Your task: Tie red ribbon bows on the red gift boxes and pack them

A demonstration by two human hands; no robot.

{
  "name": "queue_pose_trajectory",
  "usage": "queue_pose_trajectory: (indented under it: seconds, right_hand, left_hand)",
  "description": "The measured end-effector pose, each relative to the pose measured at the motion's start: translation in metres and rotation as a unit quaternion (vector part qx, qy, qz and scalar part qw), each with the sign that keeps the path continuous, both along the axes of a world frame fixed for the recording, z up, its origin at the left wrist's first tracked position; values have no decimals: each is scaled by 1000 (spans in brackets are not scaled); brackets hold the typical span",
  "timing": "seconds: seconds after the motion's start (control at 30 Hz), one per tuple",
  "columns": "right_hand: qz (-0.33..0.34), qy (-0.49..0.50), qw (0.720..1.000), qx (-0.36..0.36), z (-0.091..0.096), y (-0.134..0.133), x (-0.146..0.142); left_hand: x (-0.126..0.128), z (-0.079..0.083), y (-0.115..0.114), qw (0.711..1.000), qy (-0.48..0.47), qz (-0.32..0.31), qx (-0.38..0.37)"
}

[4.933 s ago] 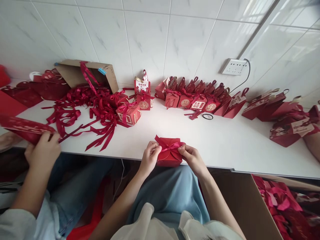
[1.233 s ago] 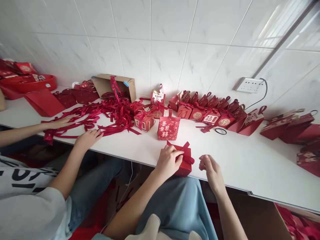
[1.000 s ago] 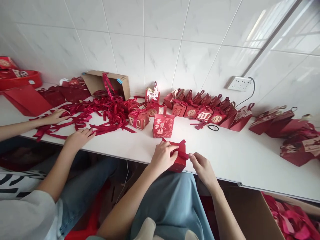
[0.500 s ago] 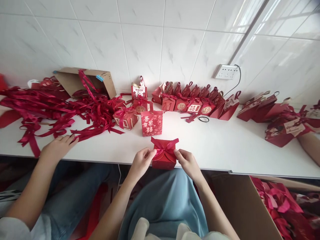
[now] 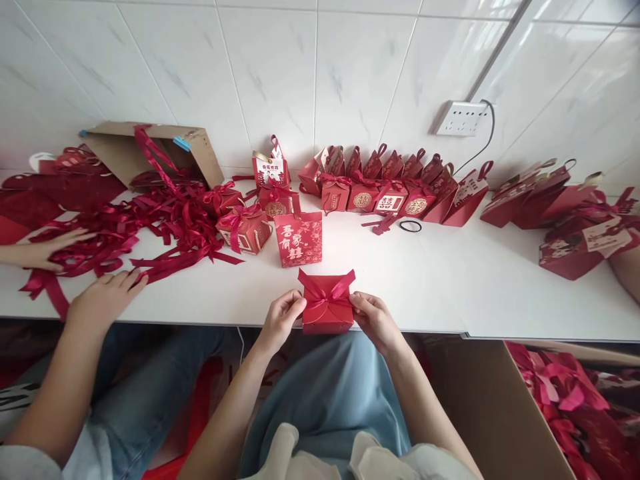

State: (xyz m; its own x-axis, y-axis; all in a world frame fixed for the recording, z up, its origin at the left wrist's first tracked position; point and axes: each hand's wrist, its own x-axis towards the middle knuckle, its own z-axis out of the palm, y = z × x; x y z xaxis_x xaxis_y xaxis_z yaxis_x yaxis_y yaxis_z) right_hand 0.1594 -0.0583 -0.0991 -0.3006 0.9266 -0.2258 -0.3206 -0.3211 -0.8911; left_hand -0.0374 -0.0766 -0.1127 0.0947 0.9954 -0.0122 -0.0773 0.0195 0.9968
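A red gift box (image 5: 327, 324) sits at the table's front edge before me, with a crimson ribbon (image 5: 329, 293) tied in a bow across its top. The two ribbon ends point up and outward over the far side. At the box's left side, my left hand (image 5: 283, 320) pinches the ribbon between thumb and fingers. Opposite it, my right hand (image 5: 377, 320) pinches the bow's right side. Just behind the box stands a red printed card bag (image 5: 299, 243) with white characters.
Loose ribbons (image 5: 175, 230) lie heaped at left, under a co-worker's hands (image 5: 103, 300). Behind them a cardboard box (image 5: 205, 150) rests on its side. Finished red boxes (image 5: 363, 200) line the wall; another carton (image 5: 480, 407) of ribboned items stands below right.
My hands have drawn slightly apart, and the bow looks tighter across the box. Another person's hand has come in from the left onto the ribbon heap. The view has shifted a little.
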Motion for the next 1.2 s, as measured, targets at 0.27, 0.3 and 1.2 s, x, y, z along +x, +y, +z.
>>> queue_pose_trajectory:
  seconds: [0.27,0.3,1.2]
  right_hand:
    - [-124,-272,938,174,-12,-25,17]
    - [-123,-290,927,205,-15,-29,18]
    - [-97,-368,865,327,-42,-26,-2]
  left_hand:
    - [-3,-18,14,994,-29,95,48]
    - [-1,-18,17,992,-35,109,54]
    - [6,28,18,977,201,58,32]
